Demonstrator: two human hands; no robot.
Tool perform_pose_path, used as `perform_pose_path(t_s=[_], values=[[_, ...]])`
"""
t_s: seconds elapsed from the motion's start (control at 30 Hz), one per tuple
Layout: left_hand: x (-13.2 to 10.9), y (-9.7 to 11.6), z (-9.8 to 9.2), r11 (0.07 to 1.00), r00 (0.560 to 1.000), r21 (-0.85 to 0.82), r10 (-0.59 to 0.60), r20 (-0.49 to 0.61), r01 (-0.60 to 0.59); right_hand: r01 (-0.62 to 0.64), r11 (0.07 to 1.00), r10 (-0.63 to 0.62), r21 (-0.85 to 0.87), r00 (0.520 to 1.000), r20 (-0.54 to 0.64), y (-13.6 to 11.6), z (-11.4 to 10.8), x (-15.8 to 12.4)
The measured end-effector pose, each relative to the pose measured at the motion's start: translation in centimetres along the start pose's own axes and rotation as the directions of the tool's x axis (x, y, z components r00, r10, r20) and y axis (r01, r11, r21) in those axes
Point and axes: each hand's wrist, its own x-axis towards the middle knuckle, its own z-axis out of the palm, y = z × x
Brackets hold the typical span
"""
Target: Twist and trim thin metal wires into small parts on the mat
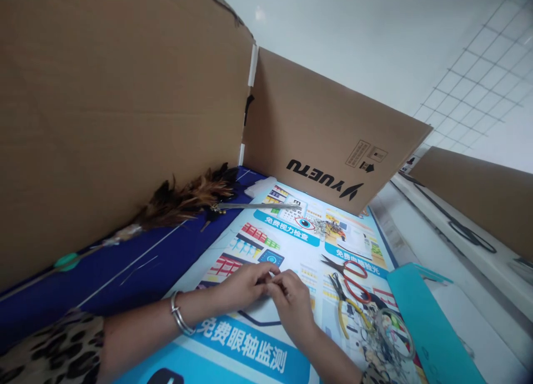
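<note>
My left hand (241, 287) and my right hand (293, 303) meet over a printed poster (266, 245) that covers the table. The fingertips of both hands are pinched together on something small that I cannot make out. A silver bangle (180, 316) circles my left wrist, and a leopard-print sleeve covers that forearm. Red-handled scissors (350, 275) and yellow-handled pliers (347, 312) lie just right of my right hand.
A feather duster (183, 200) lies along the tall cardboard wall (104, 111) on the left. A second cardboard panel (328, 134) stands at the back. A pile of small metal parts (320, 225) sits far on the poster. A teal folder (425, 317) and wire rings (391, 334) lie right.
</note>
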Motion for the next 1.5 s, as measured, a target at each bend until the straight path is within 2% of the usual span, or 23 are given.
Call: perform_pose_path(t_s=[0.1,0.3,0.4,0.53,0.73,1.17,1.4,1.5], values=[[0.0,-0.1,0.1,1.0,1.0,-0.014,-0.01,-0.021,0.01,-0.044,0.997,0.045,0.059,0.999,-0.015,0.1,0.2,-0.1],[0.4,-0.2,-0.8,0.993,0.99,-0.104,-0.063,-0.123,0.051,-0.188,0.928,0.198,0.321,0.98,0.002,0.7,0.5,-0.2],[0.7,-0.2,-1.5,0.978,0.984,-0.196,-0.1,-0.145,0.07,-0.212,0.92,0.22,0.33,0.975,0.011,0.9,0.5,-0.2],[0.9,-0.1,-1.8,0.935,0.989,-0.34,-0.131,-0.069,0.1,-0.227,0.923,0.23,0.312,0.973,0.027,1.1,0.4,-0.2],[0.4,0.9,-1.6,0.9,0.995,-0.424,-0.092,0.046,0.103,-0.265,0.854,0.281,0.447,0.959,0.031,1.2,0.2,-0.1],[0.2,0.1,-1.6,0.957,0.982,-0.281,-0.021,0.186,0.074,-0.142,0.915,0.146,0.378,0.989,0.018,1.6,-0.4,-0.1],[0.0,0.8,-1.7,0.964,0.968,-0.254,-0.011,0.25,0.076,-0.163,0.897,0.154,0.41,0.986,0.057,1.1,-0.8,0.1],[0.0,0.7,-1.6,0.967,0.965,-0.241,-0.016,0.262,0.082,-0.157,0.883,0.16,0.443,0.987,0.032,1.3,-0.5,0.2]])
